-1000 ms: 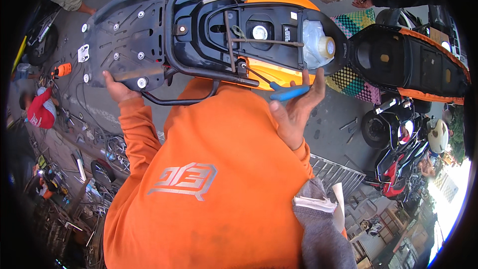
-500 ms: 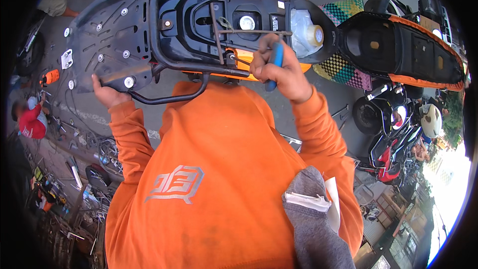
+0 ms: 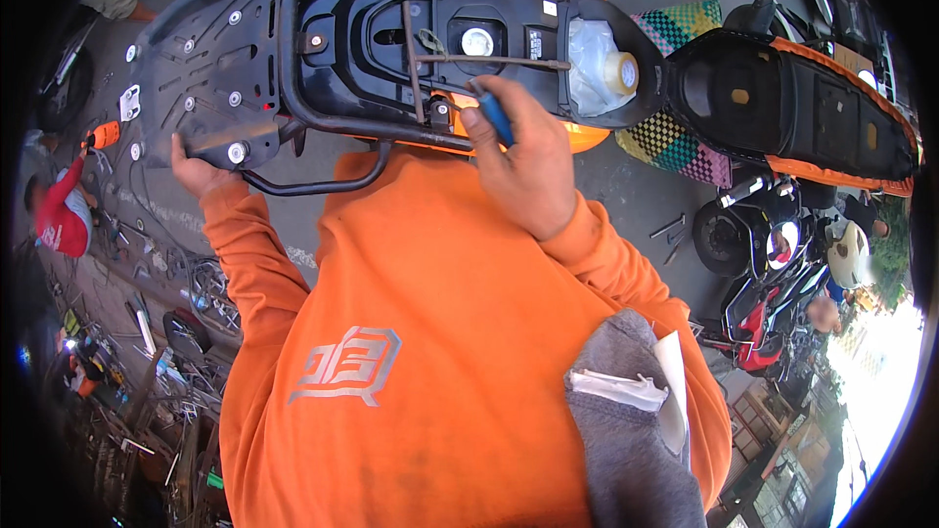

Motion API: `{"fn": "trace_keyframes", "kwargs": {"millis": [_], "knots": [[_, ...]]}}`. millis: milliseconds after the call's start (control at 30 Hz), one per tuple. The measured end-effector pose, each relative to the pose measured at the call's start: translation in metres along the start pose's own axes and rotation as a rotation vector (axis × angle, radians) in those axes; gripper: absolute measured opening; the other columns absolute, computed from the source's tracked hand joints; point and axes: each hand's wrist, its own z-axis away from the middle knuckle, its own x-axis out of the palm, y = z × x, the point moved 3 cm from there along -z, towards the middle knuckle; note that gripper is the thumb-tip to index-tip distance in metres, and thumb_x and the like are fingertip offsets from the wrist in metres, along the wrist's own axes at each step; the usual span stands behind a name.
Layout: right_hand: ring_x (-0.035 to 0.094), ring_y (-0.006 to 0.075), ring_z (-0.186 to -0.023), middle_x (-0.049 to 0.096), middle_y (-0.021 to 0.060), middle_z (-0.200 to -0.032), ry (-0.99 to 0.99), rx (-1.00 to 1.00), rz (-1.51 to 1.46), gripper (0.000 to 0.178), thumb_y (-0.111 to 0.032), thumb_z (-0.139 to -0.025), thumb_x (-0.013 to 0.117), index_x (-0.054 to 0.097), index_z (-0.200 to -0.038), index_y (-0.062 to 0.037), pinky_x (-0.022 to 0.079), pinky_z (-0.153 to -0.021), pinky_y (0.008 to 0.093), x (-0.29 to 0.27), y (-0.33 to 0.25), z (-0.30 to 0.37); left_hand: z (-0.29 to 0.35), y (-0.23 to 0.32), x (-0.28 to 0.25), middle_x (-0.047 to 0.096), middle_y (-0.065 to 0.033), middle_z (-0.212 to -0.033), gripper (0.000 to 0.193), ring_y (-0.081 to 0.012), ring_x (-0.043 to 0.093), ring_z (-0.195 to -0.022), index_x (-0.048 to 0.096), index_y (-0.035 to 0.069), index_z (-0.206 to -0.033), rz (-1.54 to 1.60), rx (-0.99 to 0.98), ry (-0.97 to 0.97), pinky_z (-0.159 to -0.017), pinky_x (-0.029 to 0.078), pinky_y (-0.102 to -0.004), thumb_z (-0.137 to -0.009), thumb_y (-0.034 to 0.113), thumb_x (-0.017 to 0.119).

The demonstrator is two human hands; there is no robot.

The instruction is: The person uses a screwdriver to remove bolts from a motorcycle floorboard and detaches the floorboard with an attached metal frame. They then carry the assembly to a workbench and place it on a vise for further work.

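My right hand (image 3: 533, 152) is closed around a blue-handled tool (image 3: 496, 119). The tool is over the near side of a motorbike's uncovered seat area, beside a bolt in a small bracket (image 3: 442, 115); whether its tip touches the bolt cannot be made out. At the near left corner of a black slotted rack plate (image 3: 210, 73), my left hand (image 3: 201, 171) grips the edge, thumb up and the other fingers hidden beneath. A rusty T-shaped metal bar (image 3: 479, 60) lies across the body, by a pale filler cap (image 3: 477, 42). A black tubular rail (image 3: 333, 125) runs between my hands.
The raised seat (image 3: 738, 88) hangs open on the right, above a checkered woven mat (image 3: 675, 142). Clear plastic with a yellowish roll (image 3: 618, 71) sits by its hinge. Parked motorcycles (image 3: 753, 303) stand right. A person in red (image 3: 64, 210) is at far left; loose tools litter the ground.
My right hand has moved left and slightly down with the blue-handled tool, whose handle now leans differently. The left hand keeps hold of the rack plate. The whole view has shifted slightly.
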Motion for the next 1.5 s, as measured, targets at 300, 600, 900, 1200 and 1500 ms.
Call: {"fn": "trace_keyframes", "kwargs": {"millis": [300,600,900,1200,1500], "knots": [[0.061,0.0199,-0.062,0.064,0.0112,-0.074,-0.196,0.179,-0.269,0.023,-0.018,-0.09,0.063,0.062,-0.105,-0.0007,0.047,-0.058,0.0323,-0.038,0.012,-0.023,-0.003,-0.003,-0.007,0.063,-0.0136,-0.112,0.035,-0.0291,0.063,-0.101,0.057,-0.001,-0.115,0.045,0.055,-0.069,-0.092,0.05,-0.043,-0.095,0.026,0.048],[0.051,0.0083,-0.067,0.057,0.002,-0.075,-0.083,0.365,-0.38,0.024,-0.018,-0.094,0.061,0.06,-0.107,0.0017,0.043,-0.061,0.0242,-0.031,0.037,0.001,-0.009,-0.008,-0.012,0.064,-0.0135,-0.11,0.033,-0.0278,0.065,-0.097,0.058,-0.002,-0.112,0.061,0.075,-0.059,-0.088,0.052,-0.0409,-0.095,0.026,0.049],[0.048,0.0061,-0.066,0.05,-0.0004,-0.073,0.071,0.577,-0.514,0.028,-0.021,-0.098,0.055,0.056,-0.113,0.0031,0.041,-0.063,0.0211,-0.025,0.018,0.017,-0.006,-0.008,-0.013,0.063,-0.0142,-0.111,0.034,-0.028,0.064,-0.099,0.057,-0.003,-0.113,0.062,0.08,-0.098,-0.088,0.052,-0.0409,-0.095,0.025,0.048],[0.05,0.0217,-0.049,0.048,0.0099,-0.056,-0.446,0.221,0.026,0.025,-0.01,-0.078,0.071,0.054,-0.095,-0.0027,0.041,-0.05,0.035,-0.01,-0.01,-0.022,-0.002,-0.008,-0.006,0.063,-0.0151,-0.111,0.035,-0.0292,0.064,-0.099,0.056,-0.004,-0.114,0.126,0.061,-0.15,-0.089,0.051,-0.042,-0.093,0.023,0.048],[0.061,0.0284,-0.078,0.064,0.0036,-0.074,-1.126,-0.805,0.323,0.021,-0.018,-0.077,0.07,0.06,-0.095,-0.0125,0.047,-0.078,0.0397,-0.006,-0.001,-0.049,0.012,0.013,-0.014,0.058,-0.0105,-0.101,0.031,-0.0193,0.056,-0.092,0.056,-0.004,-0.109,-0.233,0.354,0.127,-0.083,0.047,-0.0333,-0.09,0.02,0.061]]}}
